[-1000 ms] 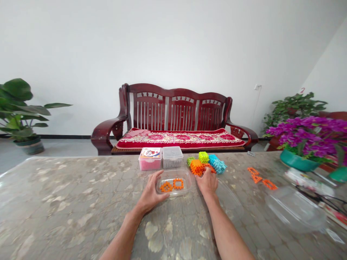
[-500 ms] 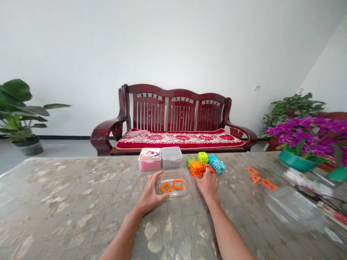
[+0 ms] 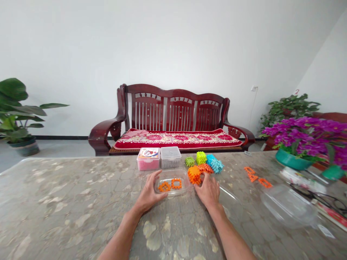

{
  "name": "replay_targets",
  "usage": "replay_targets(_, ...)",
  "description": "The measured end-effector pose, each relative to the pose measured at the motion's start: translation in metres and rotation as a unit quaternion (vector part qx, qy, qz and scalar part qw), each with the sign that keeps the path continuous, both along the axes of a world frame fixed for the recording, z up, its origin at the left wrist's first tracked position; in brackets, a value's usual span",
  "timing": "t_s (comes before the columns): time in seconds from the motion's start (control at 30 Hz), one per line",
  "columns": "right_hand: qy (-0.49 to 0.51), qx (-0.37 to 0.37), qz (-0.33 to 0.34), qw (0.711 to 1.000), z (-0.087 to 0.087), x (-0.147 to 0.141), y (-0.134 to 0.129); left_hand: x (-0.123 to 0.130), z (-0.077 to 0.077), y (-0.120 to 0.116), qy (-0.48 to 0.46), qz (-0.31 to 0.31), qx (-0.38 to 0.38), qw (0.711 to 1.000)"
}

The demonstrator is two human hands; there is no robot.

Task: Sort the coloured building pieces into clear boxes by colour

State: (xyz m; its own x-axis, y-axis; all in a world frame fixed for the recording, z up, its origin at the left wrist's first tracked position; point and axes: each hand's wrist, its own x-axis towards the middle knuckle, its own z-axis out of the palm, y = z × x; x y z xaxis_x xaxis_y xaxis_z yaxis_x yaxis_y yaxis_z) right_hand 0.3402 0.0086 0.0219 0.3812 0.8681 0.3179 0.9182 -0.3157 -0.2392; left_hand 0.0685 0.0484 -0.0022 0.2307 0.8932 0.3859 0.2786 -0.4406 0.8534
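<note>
A clear plastic tray (image 3: 180,173) on the table holds two flat orange pieces, one with a cross inside (image 3: 165,186) and one a square frame (image 3: 176,183). My left hand (image 3: 150,191) rests at the tray's left side, fingers apart, holding nothing. My right hand (image 3: 207,189) is just right of the tray, its curled fingertips at the stack of orange pieces (image 3: 194,174); whether they grip it is hidden. Behind lie darker orange pieces (image 3: 205,168), green pieces (image 3: 189,161), a yellow-green stack (image 3: 201,157) and blue stacks (image 3: 215,165).
A pink-filled box (image 3: 148,159) and a grey-lidded box (image 3: 170,157) stand behind the tray. To the right are loose orange pieces (image 3: 251,174), a clear container (image 3: 288,206), glasses (image 3: 325,200) and purple flowers in a teal pot (image 3: 291,159). A clear lid (image 3: 230,202) lies beside my right forearm.
My right hand has drawn back slightly from the darker orange pieces, towards the front of the orange stack. My left hand stays at the tray. The view has shifted slightly.
</note>
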Motion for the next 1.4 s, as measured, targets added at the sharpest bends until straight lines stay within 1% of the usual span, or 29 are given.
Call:
replay_targets(0.2,-0.014,-0.013,0.014,1.000,0.001,0.000,-0.018,0.000,-0.002,0.000,-0.005,-0.007,0.000,1.000)
replay_targets(0.37,-0.014,-0.021,0.022,0.999,-0.003,0.003,-0.029,0.000,-0.002,0.000,0.002,-0.009,-0.008,1.000)
replay_targets(0.53,-0.019,-0.017,0.027,0.999,-0.006,0.004,-0.041,-0.002,-0.003,-0.001,-0.007,-0.033,-0.023,0.999)
replay_targets(0.73,-0.027,-0.023,0.022,0.999,-0.001,0.000,-0.054,-0.004,-0.001,-0.002,-0.012,-0.052,-0.032,0.998)
replay_targets(1.03,-0.036,-0.031,0.033,0.998,0.001,-0.003,-0.075,0.003,0.002,-0.020,-0.017,-0.076,-0.045,0.996)
replay_targets(1.27,-0.024,-0.018,0.053,0.998,0.001,-0.003,-0.080,0.004,0.004,-0.031,-0.027,-0.069,-0.057,0.996)
replay_targets(1.4,-0.007,-0.018,0.063,0.998,0.001,-0.002,-0.082,0.001,0.006,-0.040,-0.029,-0.048,-0.065,0.996)
